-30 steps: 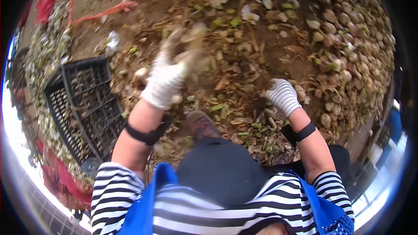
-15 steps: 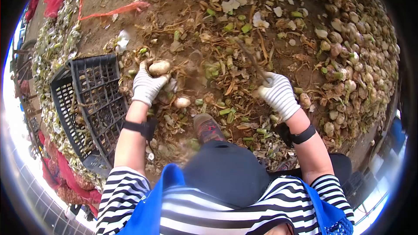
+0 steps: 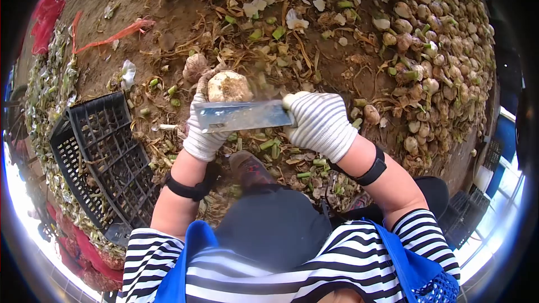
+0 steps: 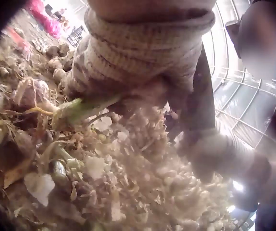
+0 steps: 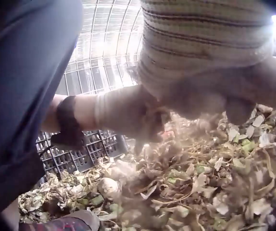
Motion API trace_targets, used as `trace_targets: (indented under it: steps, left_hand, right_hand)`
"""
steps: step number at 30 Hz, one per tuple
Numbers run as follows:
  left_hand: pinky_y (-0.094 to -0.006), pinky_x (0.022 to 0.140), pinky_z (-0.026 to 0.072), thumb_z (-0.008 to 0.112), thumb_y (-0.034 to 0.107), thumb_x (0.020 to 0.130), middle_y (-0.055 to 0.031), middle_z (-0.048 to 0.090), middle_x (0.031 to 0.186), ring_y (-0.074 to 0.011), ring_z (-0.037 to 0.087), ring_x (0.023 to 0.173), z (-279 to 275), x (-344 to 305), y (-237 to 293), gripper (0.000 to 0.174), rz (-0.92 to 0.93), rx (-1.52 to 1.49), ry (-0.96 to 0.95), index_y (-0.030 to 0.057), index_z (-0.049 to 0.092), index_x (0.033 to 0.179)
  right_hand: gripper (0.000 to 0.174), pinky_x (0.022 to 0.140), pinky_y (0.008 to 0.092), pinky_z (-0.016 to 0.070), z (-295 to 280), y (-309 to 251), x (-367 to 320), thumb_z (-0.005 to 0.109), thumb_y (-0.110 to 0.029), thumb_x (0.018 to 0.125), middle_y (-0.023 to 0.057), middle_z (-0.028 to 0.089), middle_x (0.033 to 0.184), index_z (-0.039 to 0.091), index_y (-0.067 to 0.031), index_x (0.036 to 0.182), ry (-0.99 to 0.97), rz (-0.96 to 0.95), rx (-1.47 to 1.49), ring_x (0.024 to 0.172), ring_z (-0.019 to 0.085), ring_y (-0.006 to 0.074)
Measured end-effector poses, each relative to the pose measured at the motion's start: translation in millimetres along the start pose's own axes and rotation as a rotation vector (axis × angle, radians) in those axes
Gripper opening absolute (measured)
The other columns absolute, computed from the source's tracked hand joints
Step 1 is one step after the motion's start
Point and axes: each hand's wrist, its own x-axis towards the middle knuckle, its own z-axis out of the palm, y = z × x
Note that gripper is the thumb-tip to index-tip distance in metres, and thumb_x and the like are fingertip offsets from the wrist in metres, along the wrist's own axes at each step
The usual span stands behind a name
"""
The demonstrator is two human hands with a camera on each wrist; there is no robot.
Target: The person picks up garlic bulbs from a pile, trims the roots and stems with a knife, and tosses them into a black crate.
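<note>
In the head view my left hand (image 3: 203, 134), in a striped knit glove, holds a pale garlic bulb (image 3: 229, 87) with its root side facing up. A second, purplish garlic bulb (image 3: 195, 67) shows just beyond the fingers. My right hand (image 3: 321, 122) grips a knife, its broad flat blade (image 3: 244, 116) lying across the near side of the bulb and over part of the left glove. In the left wrist view, a green stem (image 4: 78, 111) sticks out beside the left glove (image 4: 138, 53). The right glove (image 5: 200, 53) fills the top of the right wrist view, its fingers blurred.
A black plastic crate (image 3: 115, 151) stands tilted at the left. Many garlic bulbs (image 3: 443, 73) lie heaped on the right. Cut stems and dry skins (image 3: 281, 67) cover the soil. An orange strip (image 3: 115, 33) lies at upper left; a shoe (image 3: 250, 168) is below the hands.
The left hand, first blurred over the litter, closed on a bulb near the crate and brought it up towards the middle. The right hand has swung the knife leftward to the bulb.
</note>
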Motion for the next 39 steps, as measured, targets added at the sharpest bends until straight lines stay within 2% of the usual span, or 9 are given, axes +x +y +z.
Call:
trace_targets:
  steps: [8,12,18,23,26,28,30,34,39]
  left_hand:
    - [-0.0400,0.098,0.0403,0.036,0.041,0.096,-0.0116,0.056,0.115,-0.0244,0.053,0.105,-14,1,-19,0.042,0.069,-0.282,0.050,0.0096,0.046,0.122]
    - [-0.0373,0.094,0.0433,0.061,0.028,0.077,-0.0107,0.056,0.112,-0.0224,0.054,0.104,22,5,-13,0.053,0.153,0.381,0.227,0.0072,0.043,0.122]
    - [-0.0329,0.090,0.0474,0.089,0.024,0.052,-0.0049,0.056,0.107,-0.0175,0.054,0.100,30,7,15,0.083,0.412,1.571,0.398,0.0057,0.045,0.120]
    - [-0.0331,0.092,0.0470,0.084,0.018,0.062,-0.0091,0.054,0.116,-0.0208,0.056,0.102,25,-5,30,0.075,0.449,1.019,0.358,0.0068,0.042,0.123]
    - [-0.0449,0.093,0.0469,0.079,0.030,0.068,-0.0095,0.053,0.119,-0.0280,0.053,0.112,50,-10,25,0.071,0.080,0.584,0.422,0.0125,0.043,0.126]
    - [-0.0505,0.095,0.0443,0.070,0.028,0.071,-0.0201,0.054,0.118,-0.0323,0.054,0.110,32,-17,13,0.057,0.114,0.303,0.315,0.0018,0.049,0.118]
    - [-0.0527,0.095,0.0430,0.066,0.024,0.069,-0.0233,0.055,0.115,-0.0338,0.055,0.108,35,-15,8,0.057,0.058,0.269,0.516,-0.0004,0.050,0.118]
    - [-0.0480,0.092,0.0452,0.064,0.022,0.069,-0.0231,0.058,0.111,-0.0337,0.060,0.098,37,-4,2,0.055,-0.289,0.379,0.249,-0.0008,0.052,0.117]
    - [-0.0291,0.072,0.0500,0.063,0.016,0.082,-0.0057,0.065,0.089,-0.0138,0.061,0.080,60,13,-8,0.027,-0.395,0.846,0.402,-0.0009,0.062,0.103]
  right_hand:
    - [0.017,0.052,0.0408,0.0465,9,-12,8,0.063,-0.015,0.059,0.0123,0.056,0.064,0.054,-0.0082,0.071,0.123,-0.010,0.081,0.060,0.058,0.0318]
    - [0.015,0.063,0.0413,0.0512,3,14,22,0.057,-0.016,0.067,0.0186,0.062,0.077,0.058,-0.0065,0.079,-0.354,0.423,0.065,0.075,0.063,0.0321]
    - [0.022,0.064,0.0423,0.0488,22,66,-15,0.050,-0.018,0.074,0.0182,0.062,0.072,0.063,-0.0069,0.088,0.000,0.624,0.153,0.072,0.061,0.0354]
    - [0.018,0.056,0.0352,0.0466,34,51,-21,0.052,-0.015,0.069,0.0149,0.057,0.060,0.062,-0.0034,0.078,-0.053,0.451,0.636,0.054,0.054,0.0278]
    - [0.017,0.053,0.0329,0.0425,25,31,-20,0.057,-0.016,0.064,0.0131,0.051,0.055,0.054,-0.0011,0.070,-0.104,0.373,0.768,0.051,0.050,0.0256]
    - [0.018,0.053,0.0325,0.0429,21,28,-17,0.056,-0.015,0.064,0.0150,0.052,0.057,0.058,0.0000,0.075,-0.113,0.349,0.780,0.052,0.051,0.0263]
    - [0.024,0.056,0.0331,0.0447,19,27,-16,0.056,-0.015,0.064,0.0162,0.055,0.060,0.062,0.0000,0.083,-0.073,0.314,0.767,0.055,0.054,0.0272]
    - [0.031,0.060,0.0387,0.0485,5,25,-13,0.054,-0.018,0.067,0.0190,0.061,0.069,0.065,-0.0042,0.092,-0.137,0.313,0.460,0.066,0.060,0.0336]
    - [0.034,0.063,0.0405,0.0502,-9,18,-11,0.056,-0.021,0.066,0.0179,0.063,0.072,0.066,-0.0077,0.095,-0.243,0.341,0.316,0.070,0.062,0.0328]
